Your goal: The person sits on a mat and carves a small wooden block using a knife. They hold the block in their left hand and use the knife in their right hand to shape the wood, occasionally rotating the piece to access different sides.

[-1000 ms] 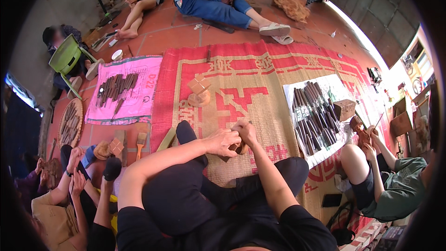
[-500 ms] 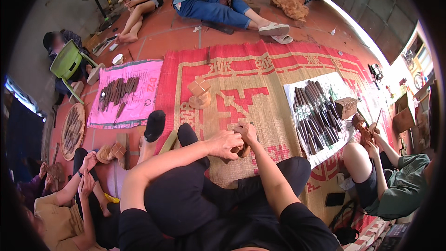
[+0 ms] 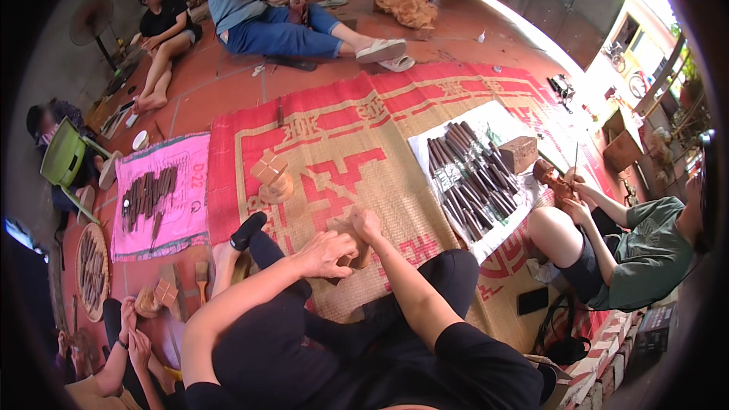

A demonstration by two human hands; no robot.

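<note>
In front of my crossed legs, both hands meet at a brown piece of carved wood (image 3: 360, 253). My left hand (image 3: 325, 255) curls over its near left side, fingers bent against it. My right hand (image 3: 366, 225) is closed around its upper right part, and the fingers hide most of that side. The exact shape of the piece cannot be made out, nor whether a small tool or abrasive is in the fingers. Farther off on the woven mat (image 3: 395, 182) stands a light wooden piece with a cross-grooved block top (image 3: 269, 168).
Dark-handled carving tools (image 3: 486, 182) lie on a white cloth to the right, beside a wooden block (image 3: 519, 154). More tools (image 3: 149, 199) rest on a pink sheet at left, near a round basket (image 3: 93, 269). A brush (image 3: 202, 281) stands nearby. Co-workers sit left, right and ahead.
The view has turned rightward, so the surroundings sit farther left. My right hand now sits a little farther from my left, exposing more of the wood.
</note>
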